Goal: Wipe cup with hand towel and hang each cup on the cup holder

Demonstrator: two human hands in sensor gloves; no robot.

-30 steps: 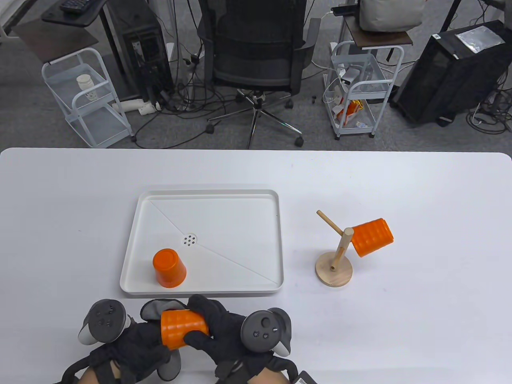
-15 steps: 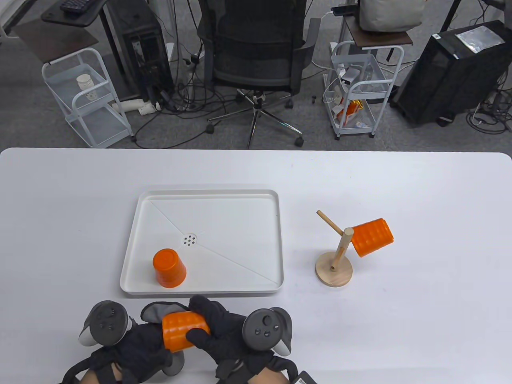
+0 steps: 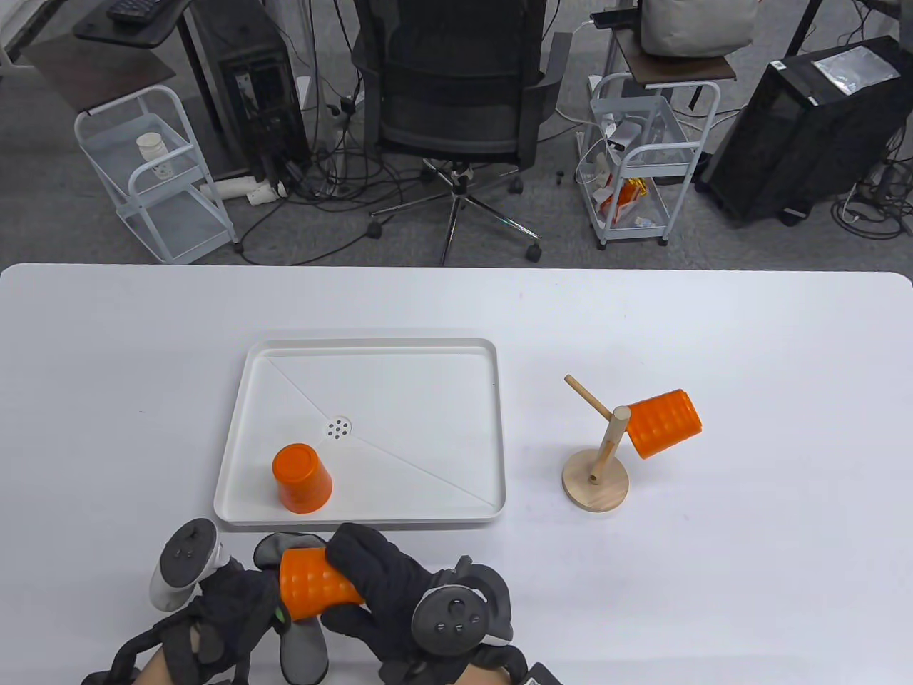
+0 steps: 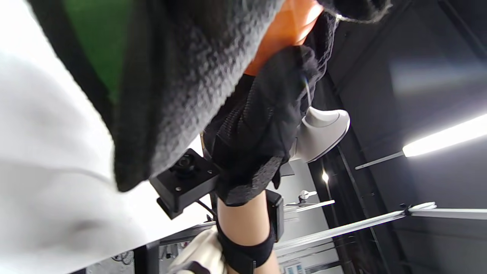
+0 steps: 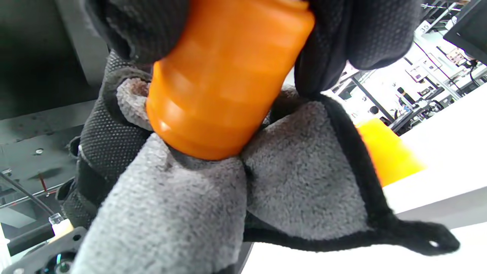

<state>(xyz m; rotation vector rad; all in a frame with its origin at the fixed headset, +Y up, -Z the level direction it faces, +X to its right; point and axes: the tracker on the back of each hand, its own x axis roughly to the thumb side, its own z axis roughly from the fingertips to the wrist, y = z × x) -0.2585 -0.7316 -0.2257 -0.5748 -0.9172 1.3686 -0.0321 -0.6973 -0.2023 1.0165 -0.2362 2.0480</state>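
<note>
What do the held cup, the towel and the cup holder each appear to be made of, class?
Held cup: probably plastic, with a smooth, glossy orange surface, moulded ridges and soft highlights.
Towel: plush grey fabric, likely microfibre, with fuzzy pile and a black stitched edge.
Cup holder: seemingly unpainted pale wood, a matt round base with dowel pegs.

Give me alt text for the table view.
Both gloved hands hold a ribbed orange cup against a grey towel at the table's near edge. Another cup sits upside down in a white tray; a third hangs on the wooden holder.
</note>
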